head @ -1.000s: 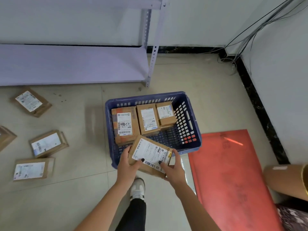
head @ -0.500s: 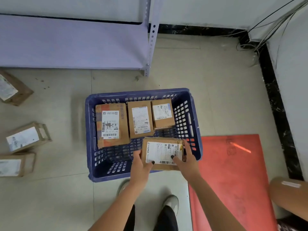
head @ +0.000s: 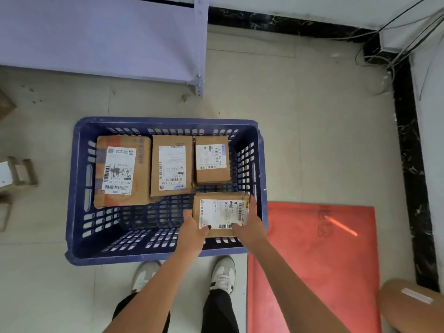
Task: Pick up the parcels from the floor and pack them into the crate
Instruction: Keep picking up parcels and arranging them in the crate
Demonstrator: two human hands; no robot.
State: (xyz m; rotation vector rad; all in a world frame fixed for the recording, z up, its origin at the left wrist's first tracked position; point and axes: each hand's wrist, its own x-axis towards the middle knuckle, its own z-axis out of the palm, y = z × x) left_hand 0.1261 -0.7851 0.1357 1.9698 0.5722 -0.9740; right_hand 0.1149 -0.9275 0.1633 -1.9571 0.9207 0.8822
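Observation:
A blue slotted crate (head: 79,212) stands on the floor in front of my feet. Three labelled cardboard parcels lie flat along its far side: a wide one (head: 122,171) at the left, a tall one (head: 171,165) in the middle, a small one (head: 211,159) at the right. A fourth labelled parcel (head: 222,211) is low in the crate's near right corner. My left hand (head: 193,230) grips its left edge and my right hand (head: 249,227) grips its right edge.
More parcels lie on the floor at the left edge (head: 16,173). A grey metal shelf (head: 103,34) stands behind the crate. A red mat (head: 319,260) lies to the right, with a brown roll (head: 413,306) at the lower right. Cables (head: 394,44) hang in the far corner.
Both hands carried the parcel from above the crate's near rim down into its near right corner. The camera moved forward and tilted down over the crate.

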